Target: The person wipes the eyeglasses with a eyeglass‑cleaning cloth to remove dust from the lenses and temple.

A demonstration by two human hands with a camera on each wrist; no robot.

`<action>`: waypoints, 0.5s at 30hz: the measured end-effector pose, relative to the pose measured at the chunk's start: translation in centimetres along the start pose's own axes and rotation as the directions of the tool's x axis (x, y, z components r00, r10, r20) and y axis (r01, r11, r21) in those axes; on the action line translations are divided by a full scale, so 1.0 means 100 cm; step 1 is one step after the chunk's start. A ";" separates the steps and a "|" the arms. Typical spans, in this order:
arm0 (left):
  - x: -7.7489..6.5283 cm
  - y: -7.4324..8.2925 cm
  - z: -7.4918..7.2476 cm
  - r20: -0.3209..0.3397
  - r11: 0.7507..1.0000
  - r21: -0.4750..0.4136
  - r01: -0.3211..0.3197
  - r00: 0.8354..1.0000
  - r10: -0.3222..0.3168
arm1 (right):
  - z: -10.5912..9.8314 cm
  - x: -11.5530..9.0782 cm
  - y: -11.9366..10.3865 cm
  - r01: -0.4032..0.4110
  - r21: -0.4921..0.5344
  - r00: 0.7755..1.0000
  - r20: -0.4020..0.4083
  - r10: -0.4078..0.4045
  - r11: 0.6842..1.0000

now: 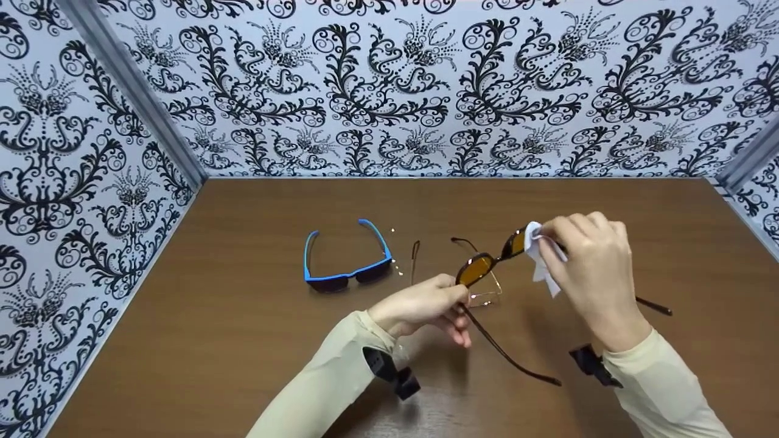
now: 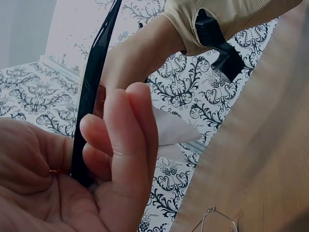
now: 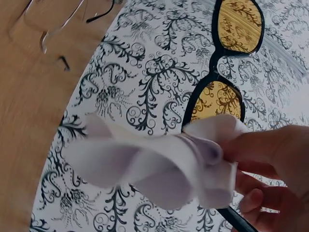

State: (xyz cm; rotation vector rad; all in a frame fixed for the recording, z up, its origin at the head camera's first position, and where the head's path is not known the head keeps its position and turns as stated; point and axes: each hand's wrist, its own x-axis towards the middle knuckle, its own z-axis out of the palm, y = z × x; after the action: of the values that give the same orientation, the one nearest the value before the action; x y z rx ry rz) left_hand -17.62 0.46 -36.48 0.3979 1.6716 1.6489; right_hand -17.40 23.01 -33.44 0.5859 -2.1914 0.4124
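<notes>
Dark-framed sunglasses (image 1: 476,269) with amber lenses are held up above the table between both hands. The left hand (image 1: 423,307) grips them at the left lens's outer end, by the hinge; one temple (image 2: 94,82) runs past its palm in the left wrist view. A pale cloth (image 3: 159,164) is pinched between the right hand's (image 1: 587,261) thumb and fingers. The cloth (image 1: 541,258) lies over the outer part of the right lens, which it partly hides. In the right wrist view both amber lenses (image 3: 239,26) show, with the cloth against the nearer one.
Blue-framed sunglasses (image 1: 348,277) stand on the brown table (image 1: 255,365) to the left, temples pointing away. Thin metal-framed glasses (image 1: 496,285) lie behind the left hand, partly hidden. Small pale bits (image 1: 395,264) lie between them. Patterned walls (image 1: 389,91) enclose the back and sides.
</notes>
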 end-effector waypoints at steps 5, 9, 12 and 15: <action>-0.001 -0.001 -0.002 0.005 1.000 -0.004 -0.014 1.000 0.014 | 0.001 0.001 0.003 0.154 0.089 0.985 0.058 -0.160 0.984; -0.002 -0.002 -0.003 0.004 1.000 -0.008 -0.011 1.000 0.011 | -0.001 -0.001 0.004 0.149 0.034 0.980 0.129 -0.152 0.988; -0.002 -0.001 -0.003 0.011 1.000 -0.005 -0.003 1.000 0.003 | -0.001 -0.002 0.003 0.039 0.003 0.997 0.068 -0.040 0.999; -0.001 0.000 -0.003 0.021 1.000 0.002 -0.002 1.000 0.002 | 0.001 -0.002 0.002 -0.025 0.065 1.000 -0.018 0.026 0.998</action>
State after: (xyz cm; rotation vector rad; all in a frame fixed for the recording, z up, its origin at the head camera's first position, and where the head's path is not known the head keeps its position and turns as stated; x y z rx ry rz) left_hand -17.75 0.17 -36.51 0.4166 1.6586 1.6391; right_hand -17.44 23.14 -33.68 0.5876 -2.1764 0.5014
